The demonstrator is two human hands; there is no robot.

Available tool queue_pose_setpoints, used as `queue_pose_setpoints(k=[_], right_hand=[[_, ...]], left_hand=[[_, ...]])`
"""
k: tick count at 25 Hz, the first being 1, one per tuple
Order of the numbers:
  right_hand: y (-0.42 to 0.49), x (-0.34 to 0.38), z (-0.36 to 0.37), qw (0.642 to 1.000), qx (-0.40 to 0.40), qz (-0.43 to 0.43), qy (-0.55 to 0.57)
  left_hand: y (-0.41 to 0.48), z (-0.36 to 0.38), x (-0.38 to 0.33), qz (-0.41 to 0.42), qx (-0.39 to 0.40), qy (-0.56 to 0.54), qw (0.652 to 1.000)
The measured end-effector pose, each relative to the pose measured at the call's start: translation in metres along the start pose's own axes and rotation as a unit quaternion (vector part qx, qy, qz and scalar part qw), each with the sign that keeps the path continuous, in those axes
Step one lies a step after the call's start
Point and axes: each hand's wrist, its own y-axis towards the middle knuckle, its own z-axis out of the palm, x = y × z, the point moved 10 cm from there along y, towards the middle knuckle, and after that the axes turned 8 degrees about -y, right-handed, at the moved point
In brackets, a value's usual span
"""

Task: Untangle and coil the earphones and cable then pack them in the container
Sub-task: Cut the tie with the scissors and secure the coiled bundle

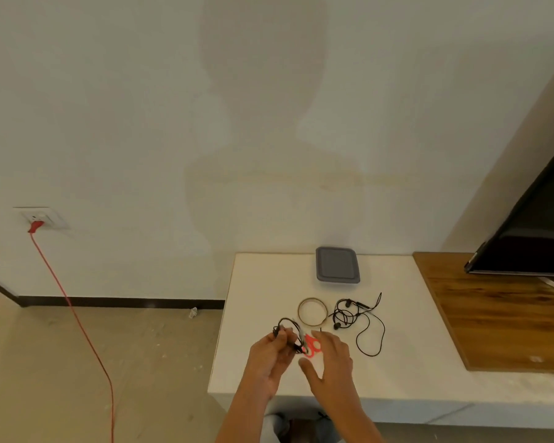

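White worktop [406, 356], one surface, its near edge running just past the wrists and its left edge dropping to the floor [93, 362].

1. Hands: two, both over the near left part of the worktop. The left hand [269, 356] has its fingers curled round the cable [287, 330], one black bundle of loose loops raised above the surface. The right hand [330, 362] is palm down with fingers straight and spread, gripping nothing. Its fingertips lie over the scissors [312, 345]; whether they touch cannot be told.
2. Scissors: one pair, red handles, partly hidden between the hands.
3. Tape ring [312, 311]: one, lying flat just beyond the scissors.
4. Earphones [349, 314]: one black set, tangled, just right of the ring, with one long loop trailing toward the near side and one end pointing toward the wall.
5. Container [337, 265]: one, grey, lid on, near the far edge against the wall [269, 123], apart from the earphones.

Bare surface lies between the left edge and the ring, and from the earphones right to the one wood panel [493, 314]. One dark screen [531, 235] overhangs that panel. Far left, one wall socket [45, 219] carries one red cord [77, 314] down across the floor.
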Motion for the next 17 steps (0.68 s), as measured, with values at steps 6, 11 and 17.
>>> queue_pose_setpoints(k=[6, 11, 17], right_hand=[[0.017, -0.108, 0.019, 0.985, 0.007, 0.172, 0.015], [0.036, -0.161, 0.022, 0.973, -0.001, 0.229, 0.027], [0.069, -0.178, 0.012, 0.959, -0.023, 0.251, -0.133]], left_hand=[[0.093, -0.040, -0.007, 0.000, -0.041, 0.074, 0.996], [0.105, -0.106, -0.021, 0.083, -0.241, 0.357, 0.899], [0.081, -0.070, -0.039, 0.190, -0.273, 0.449, 0.829]])
